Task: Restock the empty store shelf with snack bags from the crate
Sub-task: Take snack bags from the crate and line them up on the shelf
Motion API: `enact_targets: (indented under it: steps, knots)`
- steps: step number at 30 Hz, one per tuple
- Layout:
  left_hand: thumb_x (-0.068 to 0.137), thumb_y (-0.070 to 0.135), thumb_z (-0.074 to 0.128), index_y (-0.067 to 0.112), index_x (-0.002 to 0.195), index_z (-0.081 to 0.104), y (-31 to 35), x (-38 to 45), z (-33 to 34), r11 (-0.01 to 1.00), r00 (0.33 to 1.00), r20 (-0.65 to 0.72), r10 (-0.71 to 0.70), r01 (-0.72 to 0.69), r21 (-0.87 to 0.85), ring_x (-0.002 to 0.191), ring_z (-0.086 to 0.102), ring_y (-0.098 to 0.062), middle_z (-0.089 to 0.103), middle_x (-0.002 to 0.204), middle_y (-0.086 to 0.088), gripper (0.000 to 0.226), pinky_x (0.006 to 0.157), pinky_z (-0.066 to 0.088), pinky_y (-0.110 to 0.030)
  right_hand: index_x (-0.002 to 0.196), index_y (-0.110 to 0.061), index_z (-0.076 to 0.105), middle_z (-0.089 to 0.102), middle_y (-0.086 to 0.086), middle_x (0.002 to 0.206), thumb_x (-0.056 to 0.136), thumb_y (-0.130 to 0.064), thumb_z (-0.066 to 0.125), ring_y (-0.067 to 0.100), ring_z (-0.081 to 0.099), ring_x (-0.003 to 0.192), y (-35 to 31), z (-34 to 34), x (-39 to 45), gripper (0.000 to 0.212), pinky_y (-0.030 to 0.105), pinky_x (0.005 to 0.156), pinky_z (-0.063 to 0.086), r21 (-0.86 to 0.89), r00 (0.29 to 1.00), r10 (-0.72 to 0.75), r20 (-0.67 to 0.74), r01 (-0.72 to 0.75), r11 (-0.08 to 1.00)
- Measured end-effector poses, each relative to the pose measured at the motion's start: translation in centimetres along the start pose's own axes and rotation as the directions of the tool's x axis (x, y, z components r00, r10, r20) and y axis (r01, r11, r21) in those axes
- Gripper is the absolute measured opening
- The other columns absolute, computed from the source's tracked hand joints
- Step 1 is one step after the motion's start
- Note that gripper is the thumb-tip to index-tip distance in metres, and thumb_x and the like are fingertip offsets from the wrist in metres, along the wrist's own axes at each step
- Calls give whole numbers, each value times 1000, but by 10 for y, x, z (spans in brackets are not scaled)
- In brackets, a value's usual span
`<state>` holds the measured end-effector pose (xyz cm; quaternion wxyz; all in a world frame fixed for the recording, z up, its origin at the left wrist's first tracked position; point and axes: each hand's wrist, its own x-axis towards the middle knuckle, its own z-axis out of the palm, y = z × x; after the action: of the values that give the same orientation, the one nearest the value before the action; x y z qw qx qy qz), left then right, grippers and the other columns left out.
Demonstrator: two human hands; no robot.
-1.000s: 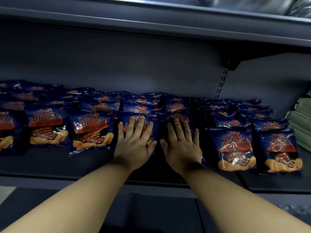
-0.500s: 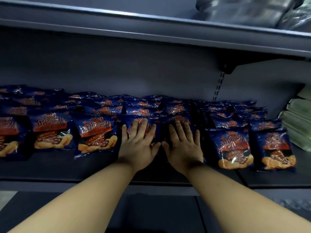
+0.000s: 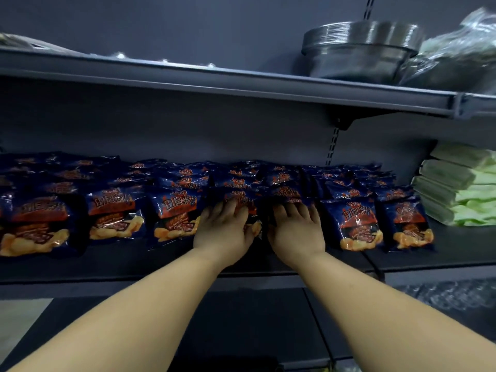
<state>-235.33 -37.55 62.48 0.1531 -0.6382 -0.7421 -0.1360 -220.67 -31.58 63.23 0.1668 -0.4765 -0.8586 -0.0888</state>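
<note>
**Glossy bags fill the shelf**

The flat grey metal shelf (image 3: 80,267) carries rows of crinkly dark-blue snack bags (image 3: 174,213) with orange chips printed. At 6 o'clock, left hand (image 3: 224,229) and right hand (image 3: 295,232) press flat, fingers relaxed, on the front middle bags.

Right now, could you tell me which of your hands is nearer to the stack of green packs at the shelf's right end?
Right. The right hand lies two bag columns left of the green packs; the left hand lies farther left.
</note>
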Motion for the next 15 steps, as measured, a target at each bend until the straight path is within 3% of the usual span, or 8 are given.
enact_targets:
  steps: [6, 9, 15]
  knots:
    - [96, 38, 41, 20, 112, 54, -4, -22, -31, 998, 999, -47, -15, 12, -59, 92, 58, -25, 58, 110, -1, 28, 67, 44, -32, 128, -17, 50, 57, 10, 127, 96, -34, 41, 33, 47, 118, -14, -27, -19, 37, 43, 96, 35, -53, 999, 39, 11, -39, 998]
    - [96, 38, 40, 20, 103, 57, -6, -30, -38, 999, 995, -96, -5, 2, -37, 81, 60, -23, 60, 94, 1, 26, 61, 46, -31, 116, -16, 56, 62, 10, 115, 94, -30, 44, 34, 54, 108, -15, -36, -26, 28, 40, 89, 39, -23, 1000, 30, 8, -30, 999]
    - [96, 38, 40, 20, 97, 53, 1, -45, -49, 999, 990, -135, -43, 45, 5, 79, 57, -20, 59, 92, 3, 22, 59, 37, -29, 107, -15, 55, 62, 5, 106, 95, -31, 43, 30, 57, 98, -10, -41, -41, 24, 35, 68, 36, 38, 997, -48, -53, 50, 998]
